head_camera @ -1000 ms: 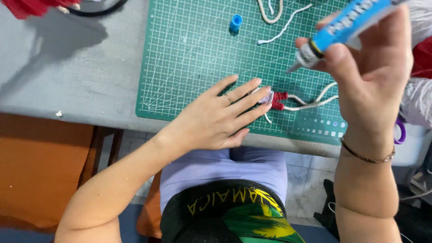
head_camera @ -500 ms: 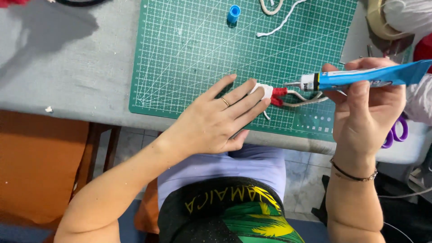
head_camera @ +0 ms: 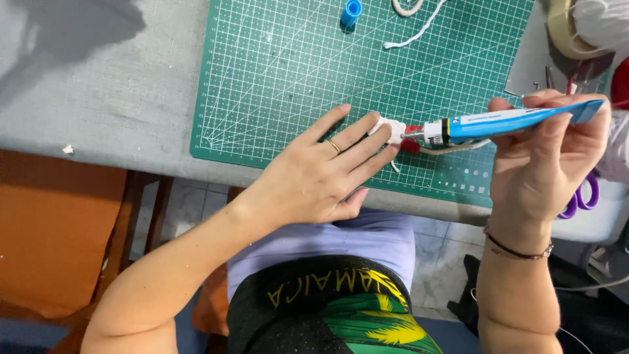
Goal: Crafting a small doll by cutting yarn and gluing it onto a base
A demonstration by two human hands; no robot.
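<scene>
- Worktop (head_camera: 98,111): grey, felt-like surface; its front edge runs across the middle of the view.
- Cutting mat (head_camera: 282,72): green, printed with a white grid and diagonal guide lines; it lies flat on the worktop, reaching almost to the front edge.
- Left hand (head_camera: 321,174): palm down on the mat, fingers spread and extended, a thin ring on one finger. The fingertips press flat on a small white cord piece (head_camera: 391,130) at the mat's near edge; the grip is a press, not a pinch.
- Right hand (head_camera: 547,157): grip closed around a glue tube (head_camera: 504,121), thumb and fingers pinching its rear half; a dark bracelet circles the wrist.
- Glue tube: slim, blue, with a white label band, a yellow and black ring and a white collar; it is held nearly horizontal, its nozzle pointing left and meeting the white cord piece beside a small red part (head_camera: 411,139).
- White cord (head_camera: 419,29): a loose strand near the mat's far edge, well apart from both hands.
- Purple scissors (head_camera: 583,196): the handles show just behind the right hand.
- Blue cap (head_camera: 352,11): small, cylindrical, at the mat's far edge.
</scene>
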